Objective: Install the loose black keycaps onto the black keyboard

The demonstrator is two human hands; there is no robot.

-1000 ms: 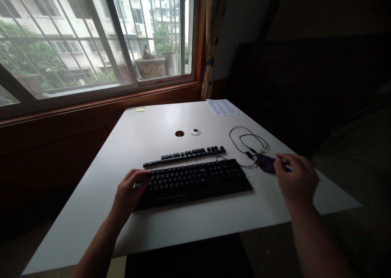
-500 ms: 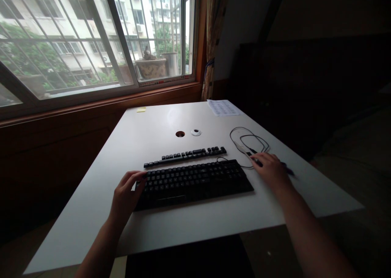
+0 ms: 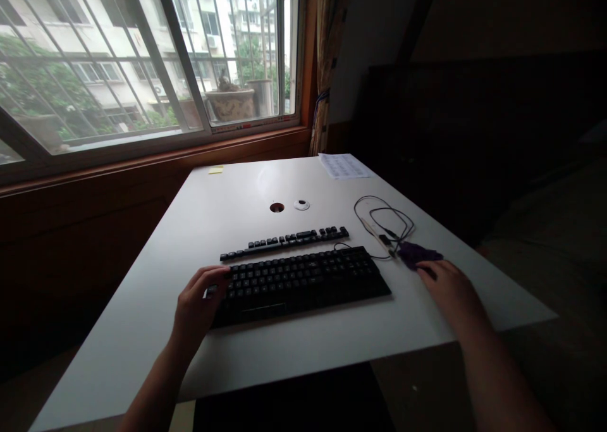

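A black keyboard (image 3: pixel 303 283) lies on the white table (image 3: pixel 332 337), its lower rows bare of keycaps. My left hand (image 3: pixel 196 299) is closed on its left end, fingers on top and thumb near the front. Behind the keyboard, loose black keycaps (image 3: pixel 284 241) stand in two rows. To the right, my right hand (image 3: pixel 448 290) pinches the near edge of a crumpled dark purple cloth (image 3: pixel 415 253). Just left of the cloth lies a thin, pale stick-like tool (image 3: pixel 377 234), beside a small dark piece I cannot make out.
A black cable (image 3: pixel 384 198) lies coiled behind the cloth. Further back are a round hole (image 3: pixel 277 208) in the tabletop, its white cover (image 3: pixel 302 205), a yellow note (image 3: pixel 215 169) and printed sheets (image 3: pixel 345 166). A barred window (image 3: pixel 142 59) is beyond the table.
My right hand has let go of the thin tool, which now lies by the cable, and has moved right and nearer to take the purple cloth. My left hand stays on the keyboard.
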